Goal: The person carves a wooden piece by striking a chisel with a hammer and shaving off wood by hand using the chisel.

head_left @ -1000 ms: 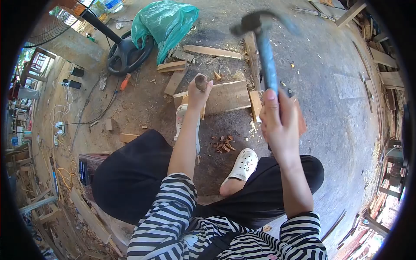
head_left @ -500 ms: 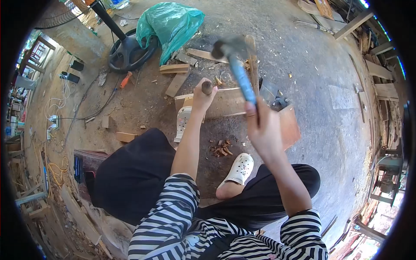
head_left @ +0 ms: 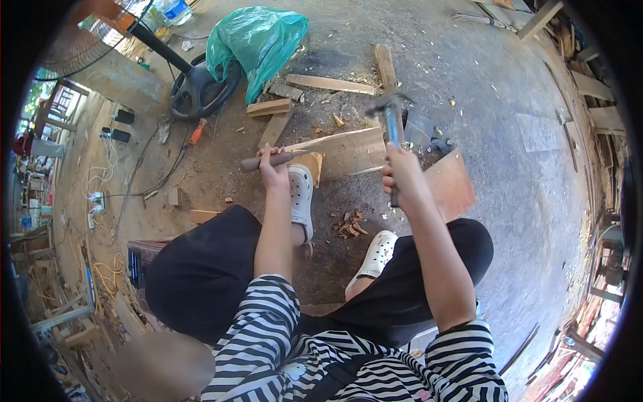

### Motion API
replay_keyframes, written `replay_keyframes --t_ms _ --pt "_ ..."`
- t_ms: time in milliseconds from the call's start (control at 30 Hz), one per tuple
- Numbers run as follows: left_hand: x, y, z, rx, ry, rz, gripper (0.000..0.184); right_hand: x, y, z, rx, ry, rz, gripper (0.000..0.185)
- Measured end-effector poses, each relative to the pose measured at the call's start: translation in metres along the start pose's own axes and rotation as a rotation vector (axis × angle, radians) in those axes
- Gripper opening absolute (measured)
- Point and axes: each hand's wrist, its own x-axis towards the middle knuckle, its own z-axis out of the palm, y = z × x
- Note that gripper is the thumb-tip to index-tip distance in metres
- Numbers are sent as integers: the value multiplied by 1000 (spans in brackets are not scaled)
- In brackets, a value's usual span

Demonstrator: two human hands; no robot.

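Observation:
My left hand is closed around a wood-handled chisel, now lying nearly level, its narrow blade pointing right over the near-left end of a pale wooden board. The white clog on my left foot is against a wood piece at that end. In my right hand is a hammer with a blue and black handle; its head is raised off the board's right end and slightly blurred. Wood chips lie between my feet.
A green plastic bag sits beside a fan's round black base. An orange-handled screwdriver, wood offcuts and a reddish flat panel lie on the floor. Cables run along the left. A blurred round shape shows lower left.
The chisel has swung from standing upright to nearly level, and my left hand has shifted left. The hammer has come down and nearer to me, in my right hand.

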Motion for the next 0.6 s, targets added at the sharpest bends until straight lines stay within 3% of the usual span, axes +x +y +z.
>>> replay_keyframes --t_ms 33,100,133,200,267,333,400,433,500,533,567,600 --pt "-4 6 0 -93 30 -25 13 28 25 2 -160 70 -84 26" --pt "-6 11 -9 -165 -3 -35 19 59 58 8 -934 428 -596 19" --pt "-14 12 -11 -236 53 -1 22 73 68 7 -929 424 -611 19" --pt "-34 17 -21 -313 100 61 25 96 86 -1 -1140 285 -410 17" --pt "-48 18 -36 -374 47 87 25 104 107 -1 -1204 263 -462 19" --pt "-51 16 -40 -434 -9 84 27 116 117 6 -1210 343 -487 29" --pt "-54 17 -30 -429 20 57 28 93 80 22 -1192 272 -353 21" --pt "-59 20 -26 -417 65 36 28 87 53 26 -1184 284 -388 21" --pt "-60 17 -32 -433 62 35 26 75 -8 36 -777 272 -694 27" --pt "-57 16 -35 -427 86 22 24 59 -51 26 -708 243 -874 39" --pt "-53 15 -34 -431 78 38 24 7 -104 19 -439 231 -846 46" --pt "-53 14 -36 -425 80 30 23 -34 -146 10 -244 124 -1118 50"
